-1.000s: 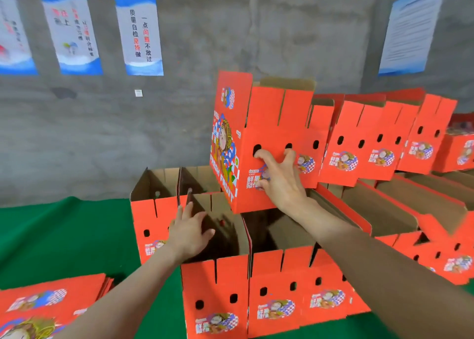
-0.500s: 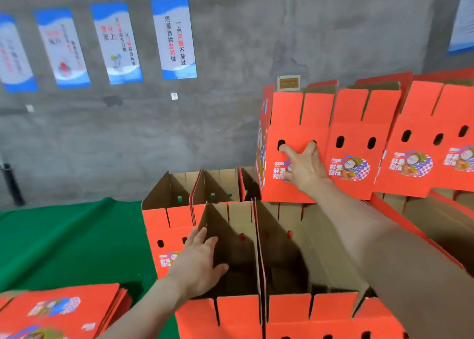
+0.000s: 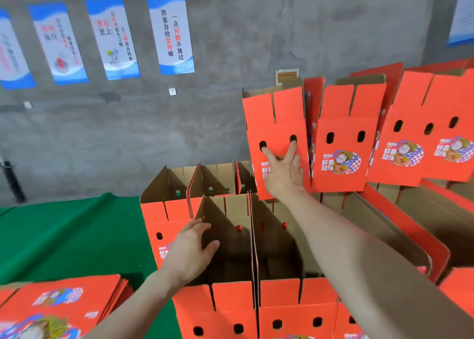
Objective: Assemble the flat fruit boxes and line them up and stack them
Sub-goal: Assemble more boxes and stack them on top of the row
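An assembled orange fruit box [image 3: 279, 112] stands at the left end of the upper row, on top of open boxes. My right hand [image 3: 282, 169] presses flat on its front face, fingers spread and straight, two fingertips at its oval holes. It stands close beside the neighbouring upper box [image 3: 343, 123]. My left hand [image 3: 191, 254] is lower, with relaxed fingers at the left wall of an open lower box [image 3: 230, 302]; I cannot tell whether it touches. A stack of flat boxes [image 3: 59, 305] lies at the bottom left.
More open boxes [image 3: 164, 210] fill the lower layer, and further upper boxes [image 3: 423, 133] run to the right. Green cloth [image 3: 64, 236] covers the table on the left. A grey wall with posters [image 3: 169, 30] is close behind the boxes.
The upper box under my right hand has moved right and back, up against the upper row. My left hand has stayed at the open lower box.
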A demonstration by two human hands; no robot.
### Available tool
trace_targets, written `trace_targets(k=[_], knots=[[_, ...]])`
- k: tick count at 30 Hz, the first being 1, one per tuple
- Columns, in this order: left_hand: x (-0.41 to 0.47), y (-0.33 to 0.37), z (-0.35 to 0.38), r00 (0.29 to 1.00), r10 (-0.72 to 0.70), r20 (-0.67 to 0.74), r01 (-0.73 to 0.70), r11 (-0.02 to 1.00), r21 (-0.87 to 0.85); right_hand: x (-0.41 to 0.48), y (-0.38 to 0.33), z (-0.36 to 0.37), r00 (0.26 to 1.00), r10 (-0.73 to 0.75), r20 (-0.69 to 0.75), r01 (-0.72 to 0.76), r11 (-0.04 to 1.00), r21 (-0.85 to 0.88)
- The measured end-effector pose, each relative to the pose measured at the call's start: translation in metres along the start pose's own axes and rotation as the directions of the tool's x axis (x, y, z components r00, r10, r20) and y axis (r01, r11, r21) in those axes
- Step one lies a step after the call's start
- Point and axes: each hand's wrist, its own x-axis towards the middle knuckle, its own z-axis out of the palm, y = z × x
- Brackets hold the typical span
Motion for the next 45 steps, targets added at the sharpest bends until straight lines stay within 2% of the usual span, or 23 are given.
trace_targets(k=[4,11,14,16,18,21,24,26,28,30,33,36,38,41,43,45], knots=[[-0.008,-0.003,-0.011,0.998,0.005,-0.066,-0.008,0.999,-0.045,-0.006,-0.012,-0.005,0.996,0.054,0.070,-0.061,0.993,0.102],[-0.044,-0.029,-0.029,0.993,0.004,-0.115,-0.034,0.964,-0.264,-0.015,-0.032,-0.024,0.985,0.101,0.143,-0.124,0.978,0.166],[-0.072,-0.073,-0.034,0.995,-0.012,-0.100,-0.015,0.962,-0.272,-0.030,-0.052,-0.032,0.996,0.058,0.069,-0.070,0.978,0.194],[-0.093,-0.118,-0.040,0.986,-0.130,-0.108,0.099,0.962,-0.254,-0.046,-0.077,-0.036,0.999,-0.034,-0.032,0.042,0.965,0.258],[-0.114,-0.172,-0.048,0.951,-0.292,-0.103,0.269,0.944,-0.192,-0.069,-0.110,-0.039,0.983,-0.160,-0.090,0.181,0.926,0.331],[-0.148,-0.256,-0.056,0.870,-0.493,-0.026,0.493,0.870,0.022,-0.118,-0.167,-0.036,0.923,-0.369,-0.110,0.382,0.837,0.393],[-0.183,-0.324,-0.065,0.794,-0.607,0.015,0.577,0.762,0.294,-0.172,-0.223,-0.017,0.829,-0.556,-0.060,0.522,0.732,0.438],[-0.209,-0.358,-0.062,0.748,-0.661,0.057,0.599,0.710,0.369,-0.203,-0.256,0.007,0.783,-0.619,0.064,0.528,0.715,0.458],[-0.233,-0.374,-0.051,0.726,-0.681,0.095,0.598,0.693,0.401,-0.231,-0.281,0.036,0.764,-0.600,0.239,0.447,0.758,0.475],[-0.249,-0.374,-0.038,0.739,-0.670,0.069,0.591,0.694,0.410,-0.257,-0.297,0.068,0.732,-0.508,0.454,0.303,0.840,0.450],[-0.259,-0.360,-0.029,0.748,-0.660,0.074,0.588,0.710,0.389,-0.302,-0.305,0.111,0.608,-0.340,0.718,0.070,0.923,0.378],[-0.267,-0.343,-0.023,0.743,-0.662,0.094,0.599,0.721,0.348,-0.345,-0.295,0.142,0.504,-0.171,0.847,-0.142,0.950,0.277],[-0.274,-0.331,-0.022,0.771,-0.628,0.107,0.581,0.762,0.286,-0.362,-0.289,0.152,0.466,-0.068,0.882,-0.310,0.921,0.235],[-0.282,-0.322,-0.035,0.834,-0.538,0.126,0.535,0.843,0.057,-0.365,-0.283,0.154,0.492,0.092,0.866,-0.520,0.828,0.208],[-0.285,-0.320,-0.055,0.880,-0.464,0.105,0.474,0.875,-0.104,-0.357,-0.282,0.149,0.510,0.164,0.844,-0.666,0.697,0.266],[-0.289,-0.317,-0.077,0.924,-0.370,0.093,0.380,0.913,-0.148,-0.343,-0.286,0.139,0.503,0.159,0.850,-0.758,0.554,0.345]])
